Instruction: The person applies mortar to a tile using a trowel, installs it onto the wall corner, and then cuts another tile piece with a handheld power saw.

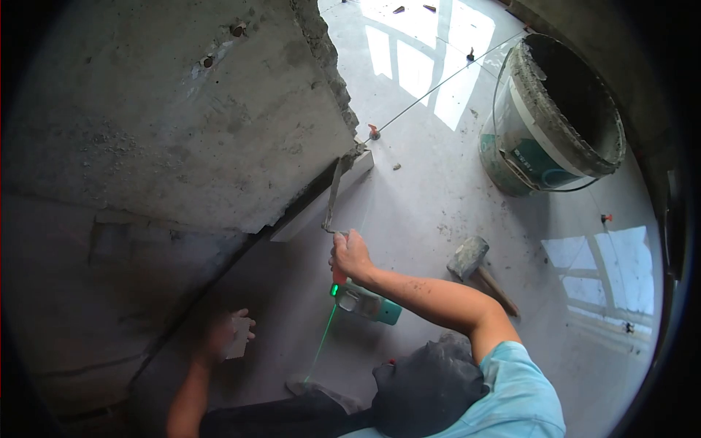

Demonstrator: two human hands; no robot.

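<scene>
My right hand (353, 257) is closed around the orange handle of a trowel (334, 196). The trowel's narrow blade points up to the broken corner of the concrete wall (219, 124), at the end of a pale tile strip (303, 220) along the wall's foot. My left hand (222, 336), blurred by motion, grips a small pale piece of tile (237, 339) low beside the wall. Just below my right hand a green and grey laser level (369, 303) sits on the floor and throws a green line.
A mortar-crusted bucket (522, 139) stands at the upper right. A mallet (471, 259) lies on the tiled floor (431, 212) to the right of my forearm. Orange tile levelling clips (374, 132) stick up from the joints. My shoe (325, 390) is near the bottom.
</scene>
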